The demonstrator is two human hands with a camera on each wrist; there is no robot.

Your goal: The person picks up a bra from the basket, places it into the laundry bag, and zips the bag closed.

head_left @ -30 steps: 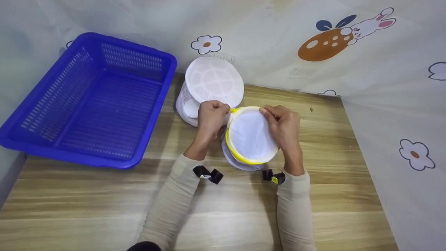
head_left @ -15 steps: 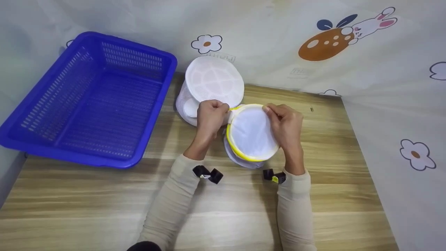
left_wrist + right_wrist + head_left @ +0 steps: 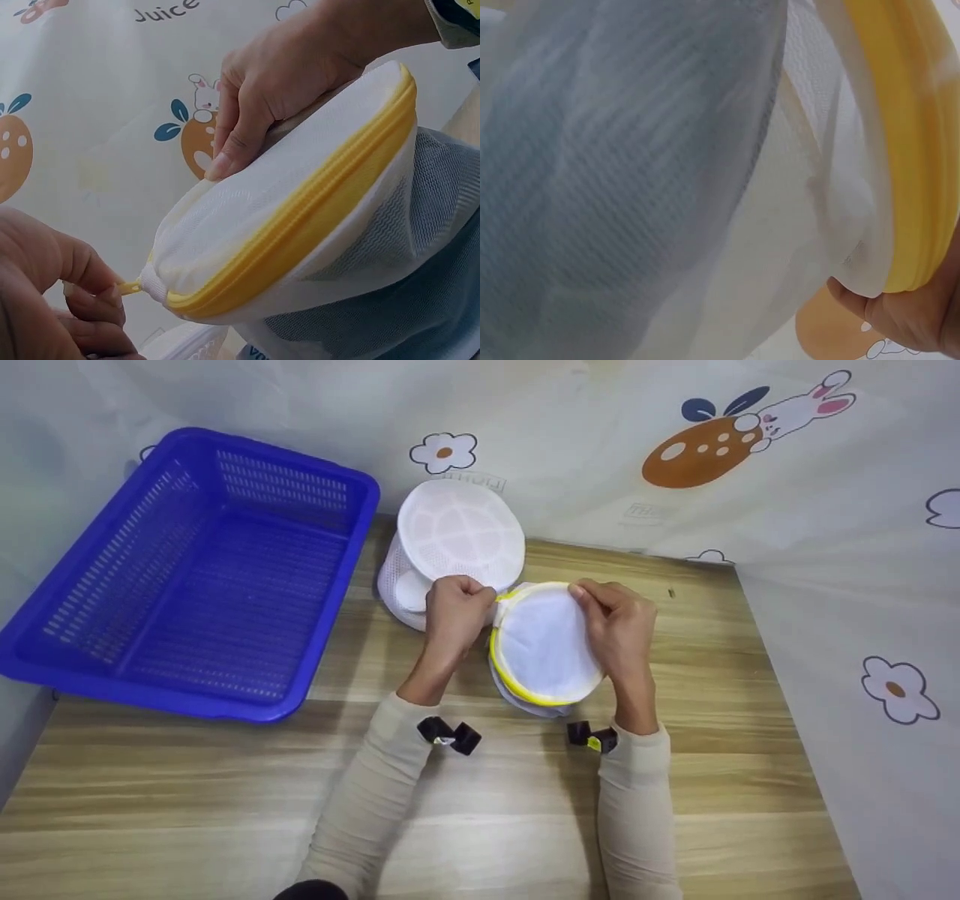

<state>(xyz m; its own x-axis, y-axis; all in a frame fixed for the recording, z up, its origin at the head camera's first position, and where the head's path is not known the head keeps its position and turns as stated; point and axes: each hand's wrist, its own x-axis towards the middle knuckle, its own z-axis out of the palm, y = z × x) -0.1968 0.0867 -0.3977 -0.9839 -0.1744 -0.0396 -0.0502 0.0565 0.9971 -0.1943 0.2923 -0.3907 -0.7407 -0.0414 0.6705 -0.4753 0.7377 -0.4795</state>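
Note:
Between my hands is a white mesh laundry bag with a round top and a yellow zipper round its edge. My left hand pinches the yellow zipper pull at the bag's left side. With thumb and fingers, my right hand grips the far right rim of the top. Blue-grey fabric shows through the mesh below the zipper. Behind my left hand stands a second white mesh laundry bag, its round lid tilted up and a white pad-like piece at its front.
A large blue plastic basket with slotted sides stands at the left of the wooden table. A light wall covering printed with flowers and a rabbit rises behind the table and along its right side.
The held bag has shifted slightly up and to the right in the head view, with my right hand moving along. My left hand stays nearly in place on the zipper pull.

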